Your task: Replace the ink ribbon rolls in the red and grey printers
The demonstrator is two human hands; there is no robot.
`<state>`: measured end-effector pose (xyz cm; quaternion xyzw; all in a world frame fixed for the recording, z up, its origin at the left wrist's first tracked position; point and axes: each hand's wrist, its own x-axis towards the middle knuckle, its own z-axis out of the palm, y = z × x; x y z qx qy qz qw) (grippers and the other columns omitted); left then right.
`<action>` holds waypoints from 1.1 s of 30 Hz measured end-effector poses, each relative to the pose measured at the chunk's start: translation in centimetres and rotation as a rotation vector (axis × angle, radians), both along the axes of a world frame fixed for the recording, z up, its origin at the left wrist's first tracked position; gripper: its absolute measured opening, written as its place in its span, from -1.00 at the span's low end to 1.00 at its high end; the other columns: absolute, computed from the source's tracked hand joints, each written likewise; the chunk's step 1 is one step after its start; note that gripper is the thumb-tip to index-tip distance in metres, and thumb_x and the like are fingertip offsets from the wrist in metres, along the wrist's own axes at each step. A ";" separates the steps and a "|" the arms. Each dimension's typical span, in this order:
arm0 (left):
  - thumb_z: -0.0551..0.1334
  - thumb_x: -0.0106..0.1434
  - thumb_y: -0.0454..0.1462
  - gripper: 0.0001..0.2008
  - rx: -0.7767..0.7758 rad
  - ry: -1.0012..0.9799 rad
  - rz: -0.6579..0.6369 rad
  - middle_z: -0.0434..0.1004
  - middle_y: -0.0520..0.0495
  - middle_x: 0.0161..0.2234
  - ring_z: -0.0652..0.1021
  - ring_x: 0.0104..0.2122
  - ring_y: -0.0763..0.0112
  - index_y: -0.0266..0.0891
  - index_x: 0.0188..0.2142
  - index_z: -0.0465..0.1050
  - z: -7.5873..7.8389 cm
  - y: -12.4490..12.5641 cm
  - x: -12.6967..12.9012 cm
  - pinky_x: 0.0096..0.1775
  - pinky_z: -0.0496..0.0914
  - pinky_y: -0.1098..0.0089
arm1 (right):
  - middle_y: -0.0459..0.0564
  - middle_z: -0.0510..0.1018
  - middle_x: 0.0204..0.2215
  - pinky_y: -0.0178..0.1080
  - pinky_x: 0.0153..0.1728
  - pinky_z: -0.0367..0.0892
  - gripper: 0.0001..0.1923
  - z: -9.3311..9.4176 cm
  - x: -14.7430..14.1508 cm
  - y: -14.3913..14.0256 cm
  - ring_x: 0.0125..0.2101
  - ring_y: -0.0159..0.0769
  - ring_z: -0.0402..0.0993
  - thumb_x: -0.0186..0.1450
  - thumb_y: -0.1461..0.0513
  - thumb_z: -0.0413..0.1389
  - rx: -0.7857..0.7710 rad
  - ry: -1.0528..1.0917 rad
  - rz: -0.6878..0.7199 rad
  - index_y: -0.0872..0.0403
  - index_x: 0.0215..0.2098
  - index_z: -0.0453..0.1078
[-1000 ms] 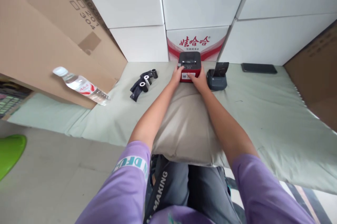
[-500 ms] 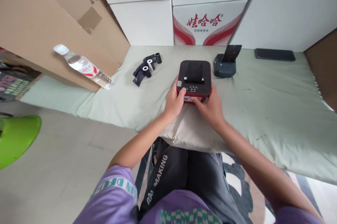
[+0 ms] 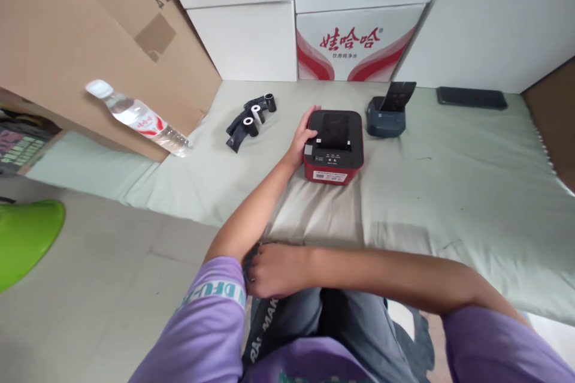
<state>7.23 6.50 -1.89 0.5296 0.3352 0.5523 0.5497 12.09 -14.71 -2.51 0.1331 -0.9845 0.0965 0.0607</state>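
A red and black printer (image 3: 335, 152) stands upright on the green cloth, a white label on its front. My left hand (image 3: 302, 140) grips its left side, thumb on the top edge and fingers along the far left corner. Across my body lies my right arm, with my right hand (image 3: 279, 270) above my lap beside my left elbow. Its fingers are curled in against dark fabric, and what they hold, if anything, is hidden. Behind the printer to the right sits a small dark device (image 3: 385, 116) with a black sheet standing up from it.
Several small rolls (image 3: 249, 125) with dark strips lie left of the printer. A water bottle (image 3: 144, 122) leans near the cardboard box (image 3: 112, 29). White cartons (image 3: 251, 41) line the back. A black phone (image 3: 471, 97) lies at the back right. Something bright green (image 3: 27, 239) is at far left.
My right hand has let go of the printer and crossed left to my lap. My left hand has slid farther back along the printer's left side.
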 end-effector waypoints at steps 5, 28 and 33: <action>0.28 0.30 0.03 -0.26 0.013 0.009 -0.039 0.24 0.02 0.51 0.15 0.55 0.16 -0.03 0.42 0.28 -0.7 -1.3 -0.6 0.53 0.06 0.22 | 0.05 0.74 -0.26 -0.12 -0.43 0.18 -0.77 -3.8 -1.6 -0.2 -0.27 -0.13 0.69 0.48 0.28 0.07 -0.067 -0.252 0.021 0.10 -0.03 0.57; 0.50 0.03 0.06 -0.09 0.048 0.077 -0.300 0.27 0.01 0.49 0.01 0.59 0.04 0.01 0.36 0.38 -0.2 -1.0 -3.9 0.56 -0.03 0.18 | -0.01 0.64 -0.42 -0.24 -0.36 0.05 -0.75 -1.6 2.4 10.2 -0.42 -0.32 0.42 0.43 0.17 0.06 -0.414 0.259 -0.850 0.08 -0.32 0.51; 0.60 -0.12 0.03 0.16 -0.049 0.064 -0.284 0.25 -0.13 0.49 0.04 0.58 -0.04 -0.06 0.45 0.26 0.0 -0.7 -3.7 0.53 0.08 0.19 | 0.01 0.64 -0.42 -0.25 -0.35 0.04 -0.75 -1.2 2.2 10.3 -0.41 -0.32 0.42 0.42 0.19 0.07 -0.442 0.247 -0.877 0.09 -0.32 0.53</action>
